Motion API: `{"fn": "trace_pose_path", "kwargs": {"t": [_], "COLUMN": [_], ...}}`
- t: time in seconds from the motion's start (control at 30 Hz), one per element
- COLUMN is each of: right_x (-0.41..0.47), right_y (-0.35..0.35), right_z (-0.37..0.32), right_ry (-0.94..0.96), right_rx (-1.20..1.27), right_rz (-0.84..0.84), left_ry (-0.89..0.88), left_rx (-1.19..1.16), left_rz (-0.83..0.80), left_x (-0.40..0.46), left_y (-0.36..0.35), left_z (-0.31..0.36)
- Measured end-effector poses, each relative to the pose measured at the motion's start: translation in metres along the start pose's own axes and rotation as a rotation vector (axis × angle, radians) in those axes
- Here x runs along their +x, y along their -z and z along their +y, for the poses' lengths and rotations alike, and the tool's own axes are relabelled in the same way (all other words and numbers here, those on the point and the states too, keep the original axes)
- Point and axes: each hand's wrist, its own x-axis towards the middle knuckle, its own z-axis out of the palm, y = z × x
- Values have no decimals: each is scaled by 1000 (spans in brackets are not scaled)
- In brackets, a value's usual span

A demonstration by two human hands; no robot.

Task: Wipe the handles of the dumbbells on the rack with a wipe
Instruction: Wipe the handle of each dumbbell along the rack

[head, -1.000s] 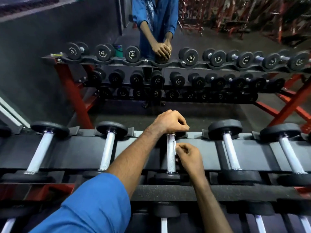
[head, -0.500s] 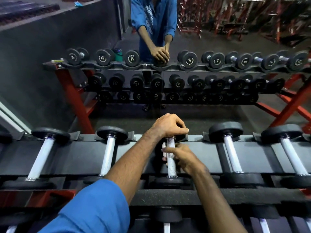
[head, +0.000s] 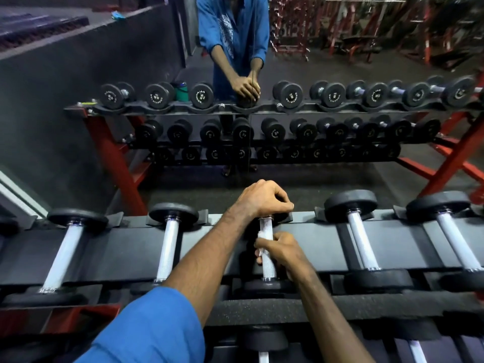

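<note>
The dumbbell (head: 267,254) being cleaned lies in the middle of the rack's top tier (head: 125,252), its knurled silver handle running away from the person between two black heads. A white wipe (head: 260,235) is wrapped against the handle about midway along. The right hand (head: 281,248) curls round the handle and the wipe together, fingers reaching over from the right side. The left hand (head: 263,197) grips the far head of the same dumbbell, its fingers curled over the top, the forearm coming out of a blue sleeve (head: 149,328). Other dumbbells (head: 170,247) lie parallel on either side, each well apart from its neighbour. Beyond the rack a mirror (head: 288,113) shows three tiers of black dumbbells and the person's own reflection.
</note>
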Motion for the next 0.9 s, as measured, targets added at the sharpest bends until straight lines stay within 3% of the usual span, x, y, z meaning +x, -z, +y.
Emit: {"fn": "trace_pose_path", "kwargs": {"t": [0.17,0.33,0.53,0.73,0.9], "right_x": [13,-15,11,-13,0], "right_y": [0,4,3,11,7], "right_z": [-22,-4,-25,7,-14], "right_ry": [5,-104,-23,-91,-48], "right_rx": [122,53,146,-127,65], "right_rz": [59,-89,18,-145,-64], "left_ry": [14,7,6,11,22], "left_rx": [-13,-18,-17,-19,4], "left_rz": [10,13,15,10,9], "left_x": [-3,-1,-3,-2,-3], "left_y": [0,1,0,2,0], "left_z": [-2,-3,-2,-2,-1]}}
